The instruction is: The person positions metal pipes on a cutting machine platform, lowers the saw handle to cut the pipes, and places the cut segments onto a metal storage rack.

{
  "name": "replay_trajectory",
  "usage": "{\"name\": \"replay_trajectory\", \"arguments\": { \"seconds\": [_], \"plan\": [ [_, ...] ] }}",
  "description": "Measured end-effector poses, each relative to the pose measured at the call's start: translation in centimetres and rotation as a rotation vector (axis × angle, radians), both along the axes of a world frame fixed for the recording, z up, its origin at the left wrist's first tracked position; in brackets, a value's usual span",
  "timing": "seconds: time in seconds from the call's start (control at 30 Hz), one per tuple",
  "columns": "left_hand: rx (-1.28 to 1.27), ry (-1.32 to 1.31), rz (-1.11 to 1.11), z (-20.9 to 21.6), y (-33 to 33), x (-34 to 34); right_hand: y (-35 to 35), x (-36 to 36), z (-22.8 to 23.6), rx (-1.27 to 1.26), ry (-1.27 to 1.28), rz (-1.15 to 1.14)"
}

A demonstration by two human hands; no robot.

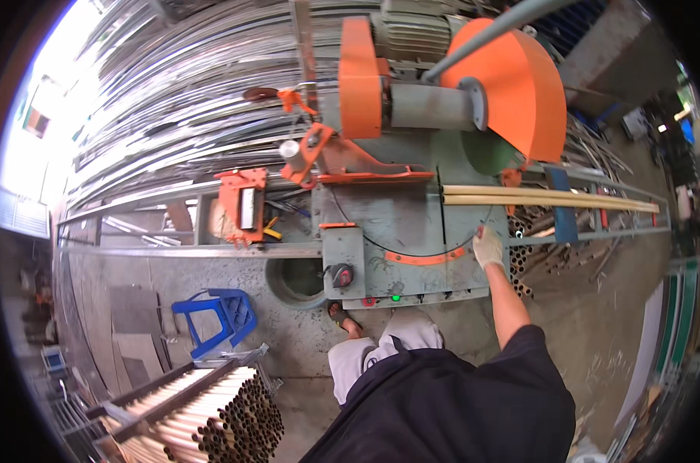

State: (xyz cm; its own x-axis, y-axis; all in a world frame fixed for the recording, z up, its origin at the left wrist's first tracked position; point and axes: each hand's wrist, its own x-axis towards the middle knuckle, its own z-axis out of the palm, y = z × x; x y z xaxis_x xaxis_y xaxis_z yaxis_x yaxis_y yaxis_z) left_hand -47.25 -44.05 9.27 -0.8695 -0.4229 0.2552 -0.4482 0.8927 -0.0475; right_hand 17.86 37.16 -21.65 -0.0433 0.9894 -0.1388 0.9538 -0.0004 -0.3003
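My right hand, in a pale glove, is over the right edge of the grey saw table. Its fingers look closed, with a small reddish spot at their tip; whether they grip anything is too small to tell. Just beyond it, two or so pale gold metal tubes lie side by side, reaching right from the table's slot. Above the table stands a cut-off saw with an orange blade guard and a grey motor. My left hand is out of view.
A tape measure rests at the table's front left, near green and red buttons. A blue plastic stool and a round bucket stand on the floor. Bundled tubes fill a rack lower left. Long metal bars lie behind.
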Motion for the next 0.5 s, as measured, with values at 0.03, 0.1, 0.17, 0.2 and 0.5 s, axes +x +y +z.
{"name": "replay_trajectory", "arguments": {
  "seconds": [0.03, 0.1, 0.17, 0.2, 0.5],
  "plan": [
    [-0.007, 0.025, 0.0, 0.7, 0.9, 0.5, 0.9, -0.2, 0.7, 0.019, -0.007, -0.013],
    [-0.011, 0.065, -0.01, 2.7, 1.1, 1.7, 1.1, -2.4, 3.1, 0.063, -0.053, -0.057],
    [0.013, 0.102, -0.038, 3.6, 1.9, 3.1, 3.4, -2.5, 2.6, 0.089, -0.094, -0.093],
    [0.029, 0.115, -0.065, 4.1, 2.4, 3.9, 4.7, -2.1, 1.3, 0.203, -0.143, -0.081],
    [0.332, 0.147, -0.511, 8.9, 12.5, 13.6, 8.4, -7.3, 1.1, 0.106, -0.366, 0.194]
  ]
}}
